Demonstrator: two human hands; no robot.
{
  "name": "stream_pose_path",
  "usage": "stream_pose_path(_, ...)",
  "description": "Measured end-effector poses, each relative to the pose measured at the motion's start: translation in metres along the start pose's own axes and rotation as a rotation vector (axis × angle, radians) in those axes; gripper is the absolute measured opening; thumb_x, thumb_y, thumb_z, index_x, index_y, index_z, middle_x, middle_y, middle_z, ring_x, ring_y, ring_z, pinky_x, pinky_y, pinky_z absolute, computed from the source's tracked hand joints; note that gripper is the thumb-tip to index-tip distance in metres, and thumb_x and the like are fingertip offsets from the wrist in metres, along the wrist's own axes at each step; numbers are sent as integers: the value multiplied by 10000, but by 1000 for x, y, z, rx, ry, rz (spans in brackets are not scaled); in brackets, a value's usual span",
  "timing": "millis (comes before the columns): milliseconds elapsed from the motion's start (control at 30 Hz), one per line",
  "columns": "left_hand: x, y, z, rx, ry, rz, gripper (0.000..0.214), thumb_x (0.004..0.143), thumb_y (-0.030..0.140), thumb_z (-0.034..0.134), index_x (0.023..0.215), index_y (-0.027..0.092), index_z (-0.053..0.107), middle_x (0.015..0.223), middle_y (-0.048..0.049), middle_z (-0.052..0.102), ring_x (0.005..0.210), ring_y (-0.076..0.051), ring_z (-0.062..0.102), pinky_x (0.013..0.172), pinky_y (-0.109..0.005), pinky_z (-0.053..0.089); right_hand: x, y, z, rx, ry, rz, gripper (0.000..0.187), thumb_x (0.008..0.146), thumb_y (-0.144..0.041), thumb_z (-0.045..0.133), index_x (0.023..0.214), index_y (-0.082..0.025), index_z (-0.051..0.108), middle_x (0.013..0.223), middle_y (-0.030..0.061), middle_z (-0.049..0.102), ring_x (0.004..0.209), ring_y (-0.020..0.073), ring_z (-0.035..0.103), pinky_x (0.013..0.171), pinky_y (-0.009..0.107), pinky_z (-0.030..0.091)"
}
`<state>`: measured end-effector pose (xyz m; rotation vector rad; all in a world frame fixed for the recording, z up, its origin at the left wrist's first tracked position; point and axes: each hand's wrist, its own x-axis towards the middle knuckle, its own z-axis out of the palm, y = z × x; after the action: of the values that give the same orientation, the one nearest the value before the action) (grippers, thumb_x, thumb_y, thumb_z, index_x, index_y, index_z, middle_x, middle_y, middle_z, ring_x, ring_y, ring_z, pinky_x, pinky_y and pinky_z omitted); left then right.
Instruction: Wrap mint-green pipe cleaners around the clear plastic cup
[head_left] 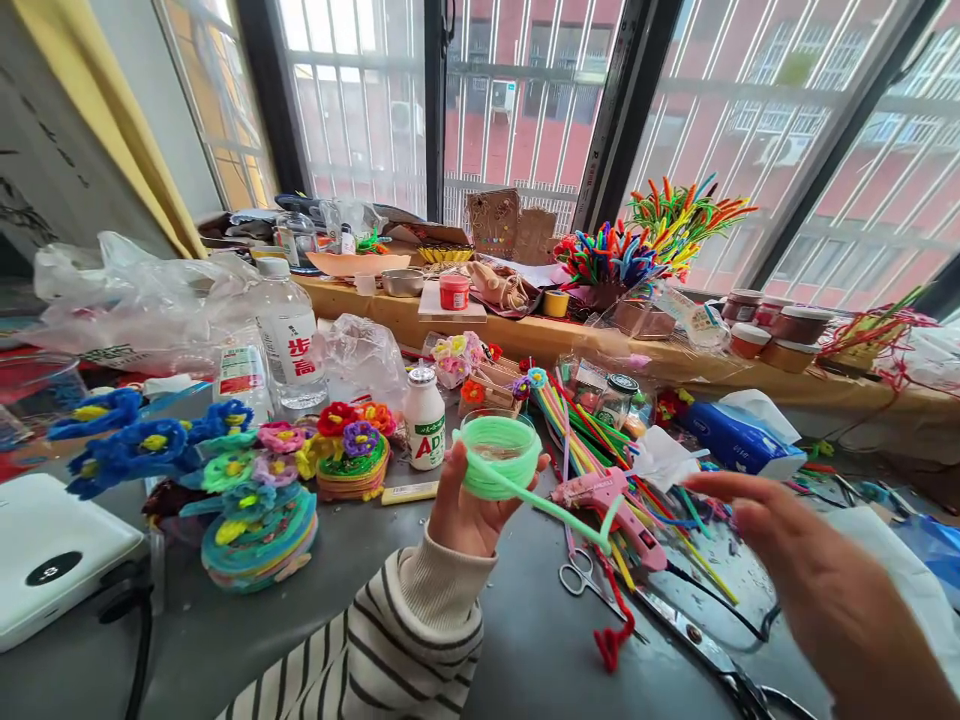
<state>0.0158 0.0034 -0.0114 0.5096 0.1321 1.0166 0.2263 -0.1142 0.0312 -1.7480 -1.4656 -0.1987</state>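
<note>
My left hand point(469, 510), in a striped sleeve, is closed round a small clear cup point(499, 455) wrapped in light green pipe cleaner. A loose green tail point(551, 508) runs from the cup down to the right, its end curling up. My right hand point(817, 580) hovers to the right, blurred, fingers stretched out and holding nothing. It is apart from the green tail. A pink glue gun point(611, 505) lies just beyond the tail. Small scissors point(581, 578) rest on the grey table point(360, 560) below it.
Stacks of pipe-cleaner flower coasters point(259, 500) and blue flowers point(120, 435) sit at left. A small white bottle point(425, 418), water bottles point(291, 335), a loose pipe-cleaner bundle point(592, 420), a tissue pack point(739, 440), a white device point(49, 550) and large scissors point(712, 655) crowd the table. Jars line the wooden sill point(772, 335).
</note>
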Motion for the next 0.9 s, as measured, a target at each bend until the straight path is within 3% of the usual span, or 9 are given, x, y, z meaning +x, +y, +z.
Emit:
stream_pose_path(67, 0, -1, 2, 16, 27, 31, 392, 726, 394, 576, 975, 91, 562, 956, -116, 679, 911, -266, 622, 738, -268, 528, 3, -29, 10, 105, -327, -127, 392, 774, -539, 406, 958, -262, 613, 926, 33, 667, 828, 210, 625, 704, 299, 493)
stream_pose_path(133, 0, -2, 3, 21, 48, 49, 364, 735, 372, 571, 977, 102, 573, 946, -98, 684, 916, -258, 621, 744, -267, 527, 8, -55, 22, 166, -521, -142, 417, 767, -545, 427, 994, -230, 579, 975, 48, 654, 894, 212, 604, 756, 304, 473)
stream_pose_path(233, 0, -2, 2, 12, 61, 38, 378, 750, 365, 553, 1031, 113, 570, 941, -80, 689, 920, -240, 622, 768, -266, 520, 16, -76, 35, 187, -642, -81, 302, 819, -456, 416, 945, -214, 547, 845, 26, 658, 795, 173, 605, 691, 269, 458)
stream_pose_path(300, 0, -2, 1, 9, 54, 41, 353, 750, 365, 554, 1003, 122, 594, 944, -68, 690, 912, -232, 626, 768, -258, 519, 21, -78, 37, 192, -644, -66, 257, 841, -417, 393, 853, -201, 533, 717, 4, 630, 672, 146, 581, 595, 235, 433)
stream_pose_path(500, -1, -3, 2, 15, 47, 35, 300, 773, 356, 527, 940, 128, 629, 940, -66, 692, 906, -226, 629, 781, -277, 509, 30, -64, 34, 267, -455, -4, 289, 812, -434, 437, 691, -193, 542, 534, -36, 500, 459, 92, 422, 426, 197, 318)
stream_pose_path(700, -4, -5, 5, 44, 51, -16, 317, 784, 353, 516, 955, 106, 620, 945, -85, 687, 920, -223, 622, 815, -285, 493, 34, -59, 36, 285, -337, -34, 270, 787, -417, 495, 672, -191, 586, 575, -8, 553, 490, 105, 457, 442, 211, 340)
stream_pose_path(900, -6, -5, 6, 60, 18, -43, 334, 777, 365, 520, 956, 100, 616, 942, -81, 688, 916, -233, 624, 808, -291, 504, 35, -55, 35, 297, -360, -43, 240, 784, -404, 512, 691, -194, 586, 639, 7, 585, 545, 118, 499, 502, 230, 377)
